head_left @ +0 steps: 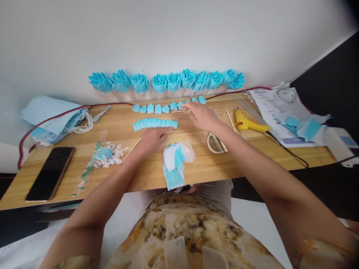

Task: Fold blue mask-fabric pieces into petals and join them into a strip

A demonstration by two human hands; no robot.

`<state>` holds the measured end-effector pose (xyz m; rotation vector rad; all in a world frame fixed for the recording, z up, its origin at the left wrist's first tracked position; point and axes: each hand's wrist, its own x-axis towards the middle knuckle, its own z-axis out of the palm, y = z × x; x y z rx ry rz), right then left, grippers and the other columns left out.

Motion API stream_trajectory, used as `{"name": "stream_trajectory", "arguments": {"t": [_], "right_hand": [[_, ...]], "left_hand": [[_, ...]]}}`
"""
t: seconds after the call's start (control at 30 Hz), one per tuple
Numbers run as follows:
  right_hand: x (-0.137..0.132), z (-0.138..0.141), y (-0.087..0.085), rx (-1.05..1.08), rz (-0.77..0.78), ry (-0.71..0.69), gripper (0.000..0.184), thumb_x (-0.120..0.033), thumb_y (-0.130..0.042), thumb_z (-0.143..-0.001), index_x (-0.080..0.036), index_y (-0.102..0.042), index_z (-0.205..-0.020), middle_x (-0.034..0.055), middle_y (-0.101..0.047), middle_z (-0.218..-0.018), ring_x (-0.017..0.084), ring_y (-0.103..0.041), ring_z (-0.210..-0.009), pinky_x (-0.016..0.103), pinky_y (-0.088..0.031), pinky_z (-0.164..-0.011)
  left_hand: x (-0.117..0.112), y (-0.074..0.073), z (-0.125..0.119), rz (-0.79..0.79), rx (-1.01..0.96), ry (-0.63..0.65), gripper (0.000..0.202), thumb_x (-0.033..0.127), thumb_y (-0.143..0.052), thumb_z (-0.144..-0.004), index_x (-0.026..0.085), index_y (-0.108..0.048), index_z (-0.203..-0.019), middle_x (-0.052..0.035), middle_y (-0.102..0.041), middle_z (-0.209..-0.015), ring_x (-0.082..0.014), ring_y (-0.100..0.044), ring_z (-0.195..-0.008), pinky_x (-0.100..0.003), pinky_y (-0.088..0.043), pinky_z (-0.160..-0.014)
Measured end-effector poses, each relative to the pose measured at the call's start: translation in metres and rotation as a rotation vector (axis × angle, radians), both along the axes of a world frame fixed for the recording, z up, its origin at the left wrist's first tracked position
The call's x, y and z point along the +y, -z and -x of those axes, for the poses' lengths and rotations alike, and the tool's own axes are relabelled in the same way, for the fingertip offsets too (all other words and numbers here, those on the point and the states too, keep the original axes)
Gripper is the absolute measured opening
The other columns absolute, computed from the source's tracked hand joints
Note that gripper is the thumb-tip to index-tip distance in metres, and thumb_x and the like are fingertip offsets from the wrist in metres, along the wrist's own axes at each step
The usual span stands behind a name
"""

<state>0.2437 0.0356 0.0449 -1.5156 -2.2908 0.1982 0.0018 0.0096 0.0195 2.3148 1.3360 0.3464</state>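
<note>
My left hand (153,137) lies on the wooden table (196,160), its fingertips at the near edge of a row of overlapping blue folded pieces (155,123). My right hand (199,114) reaches to the far row of blue folded pieces (168,107), fingers pinched at a piece near that row's right end, beside a thin wooden stick. What the pinch holds is too small to make out. A pile of cut blue and white mask fabric (176,163) lies near the table's front edge, between my arms.
Several blue fabric roses (168,82) lean on the wall. White scissors (215,143) and a yellow glue gun (248,123) lie right of my hand. A phone (50,172), white scraps (110,155) and a stack of masks (53,119) lie left. Papers (283,112) cover the right end.
</note>
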Motion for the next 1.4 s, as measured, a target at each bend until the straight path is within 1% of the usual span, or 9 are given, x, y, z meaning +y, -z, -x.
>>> {"name": "stream_trajectory", "arguments": {"t": [0.17, 0.3, 0.43, 0.67, 0.87, 1.03, 1.13, 1.23, 1.4], "right_hand": [[-0.023, -0.014, -0.004, 0.016, 0.001, -0.031, 0.048, -0.013, -0.038, -0.093, -0.017, -0.057, -0.137, 0.0144, -0.067, -0.127, 0.03, -0.062, -0.115, 0.045, -0.049, -0.095], [-0.04, -0.027, -0.003, 0.056, -0.01, -0.063, 0.047, -0.016, -0.038, -0.095, -0.017, -0.055, -0.138, 0.0149, -0.066, -0.129, 0.031, -0.062, -0.118, 0.048, -0.049, -0.098], [-0.054, -0.036, -0.001, 0.07, 0.024, -0.059, 0.047, -0.019, -0.039, -0.095, -0.019, -0.054, -0.139, 0.0143, -0.067, -0.126, 0.031, -0.063, -0.117, 0.049, -0.05, -0.097], [-0.08, -0.036, -0.002, 0.056, 0.11, -0.061, 0.046, -0.021, -0.042, -0.096, -0.022, -0.054, -0.141, 0.0107, -0.072, -0.115, 0.027, -0.068, -0.103, 0.044, -0.052, -0.09], [-0.093, -0.024, 0.005, -0.011, 0.186, -0.053, 0.047, -0.026, -0.041, -0.099, -0.018, -0.053, -0.143, 0.0109, -0.073, -0.11, 0.026, -0.069, -0.093, 0.039, -0.051, -0.08], [-0.099, -0.017, 0.004, -0.067, 0.185, -0.047, 0.046, -0.025, -0.04, -0.099, -0.018, -0.054, -0.143, 0.0122, -0.074, -0.114, 0.027, -0.069, -0.1, 0.037, -0.051, -0.079], [-0.101, -0.016, 0.003, -0.091, 0.189, -0.015, 0.047, -0.026, -0.04, -0.099, -0.018, -0.054, -0.143, 0.0118, -0.075, -0.115, 0.027, -0.07, -0.098, 0.037, -0.051, -0.079], [-0.102, -0.012, 0.005, -0.108, 0.196, -0.004, 0.046, -0.025, -0.041, -0.099, -0.02, -0.055, -0.143, 0.0109, -0.075, -0.121, 0.027, -0.071, -0.1, 0.036, -0.052, -0.079], [-0.103, 0.005, 0.01, -0.098, 0.269, -0.013, 0.05, -0.029, -0.048, -0.097, -0.015, -0.052, -0.145, 0.0135, -0.074, -0.122, 0.029, -0.071, -0.104, 0.037, -0.052, -0.083]], "left_hand": [[0.006, -0.038, 0.047, -0.063, -0.013, -0.165, 0.044, 0.034, -0.054, -0.091, 0.021, -0.07, -0.13, -0.0069, -0.078, -0.1, -0.0196, -0.067, -0.079, -0.029, -0.049, -0.073], [0.004, -0.052, 0.084, -0.145, 0.183, -0.275, 0.043, 0.038, -0.05, -0.091, 0.021, -0.073, -0.123, -0.0082, -0.077, -0.103, -0.0226, -0.066, -0.085, -0.03, -0.044, -0.071], [-0.008, -0.041, 0.091, -0.089, 0.395, -0.222, 0.04, 0.04, -0.045, -0.093, 0.023, -0.078, -0.106, -0.0077, -0.078, -0.102, -0.0254, -0.068, -0.088, -0.032, -0.043, -0.073], [-0.023, -0.019, 0.066, -0.134, 0.568, -0.203, 0.031, 0.033, -0.047, -0.089, 0.018, -0.074, -0.09, -0.0127, -0.076, -0.094, -0.0274, -0.068, -0.085, -0.038, -0.043, -0.079], [-0.022, -0.01, 0.045, -0.146, 0.492, -0.175, 0.023, 0.023, -0.046, -0.086, 0.019, -0.067, -0.079, -0.0098, -0.075, -0.083, -0.0241, -0.065, -0.076, -0.036, -0.042, -0.077], [-0.02, -0.004, 0.033, -0.183, 0.328, -0.152, 0.023, 0.028, -0.049, -0.09, 0.017, -0.069, -0.094, -0.0096, -0.074, -0.089, -0.0249, -0.066, -0.083, -0.037, -0.044, -0.08], [-0.025, -0.004, 0.027, -0.253, 0.126, -0.035, 0.024, 0.03, -0.051, -0.093, 0.017, -0.07, -0.101, -0.0092, -0.073, -0.09, -0.0241, -0.066, -0.086, -0.037, -0.044, -0.083], [-0.032, -0.007, 0.014, -0.323, -0.011, 0.203, 0.022, 0.028, -0.053, -0.095, 0.018, -0.071, -0.099, -0.0094, -0.073, -0.095, -0.0243, -0.066, -0.092, -0.038, -0.044, -0.086], [-0.04, -0.01, -0.013, -0.324, 0.083, 0.508, 0.026, 0.017, -0.055, -0.092, 0.019, -0.069, -0.114, -0.0107, -0.07, -0.116, -0.0272, -0.062, -0.107, -0.041, -0.043, -0.092]]}}
